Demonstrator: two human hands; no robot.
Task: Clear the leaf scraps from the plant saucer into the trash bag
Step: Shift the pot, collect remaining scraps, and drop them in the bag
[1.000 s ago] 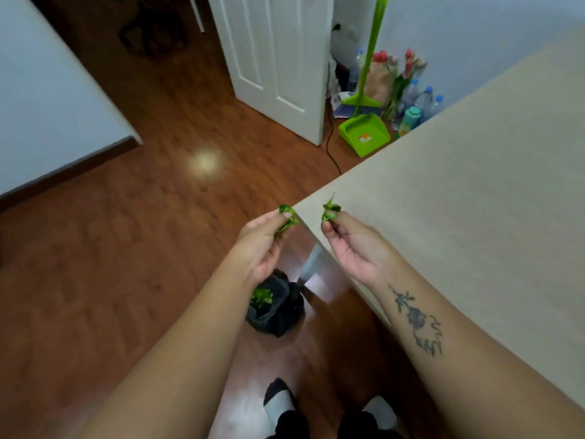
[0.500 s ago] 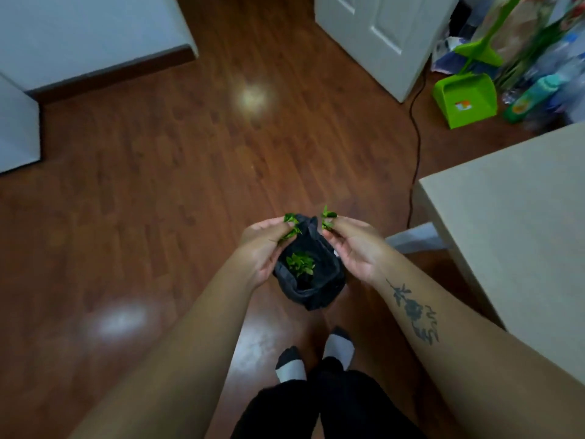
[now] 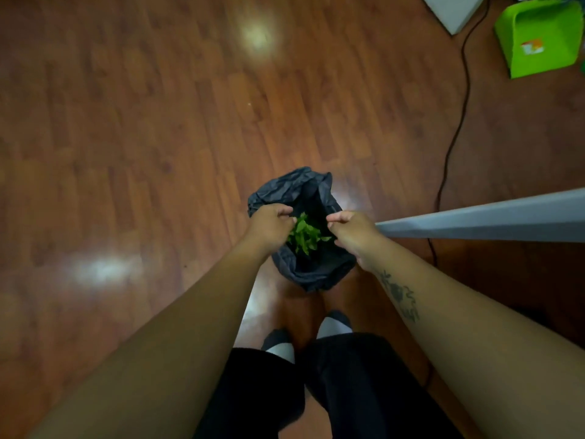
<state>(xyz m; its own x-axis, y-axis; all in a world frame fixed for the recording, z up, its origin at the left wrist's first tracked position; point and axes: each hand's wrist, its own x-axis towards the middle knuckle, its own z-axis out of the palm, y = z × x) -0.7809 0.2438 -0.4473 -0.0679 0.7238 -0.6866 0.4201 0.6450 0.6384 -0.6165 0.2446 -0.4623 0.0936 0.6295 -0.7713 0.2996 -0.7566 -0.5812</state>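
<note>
A black trash bag (image 3: 311, 274) stands open on the wooden floor just in front of my feet. Green leaf scraps (image 3: 305, 237) lie in a heap inside it. My left hand (image 3: 269, 224) hovers over the bag's left rim with curled fingers. Its fingertips touch the top of the green heap, and I cannot tell whether it holds any scraps. My right hand (image 3: 351, 229) is over the right rim, thumb and fingers pinched together, with no green showing between them. The plant saucer is out of view.
The grey table edge (image 3: 481, 221) juts in from the right, close to my right wrist. A black cable (image 3: 456, 122) runs across the floor behind it. A green dustpan (image 3: 541, 36) and a white door corner (image 3: 452, 11) sit far right. My socked feet (image 3: 335, 324) stand below the bag.
My view has tilted down and both hands have dropped from table-corner height to the bag's mouth. The scraps sticking up from my fingers are no longer visible.
</note>
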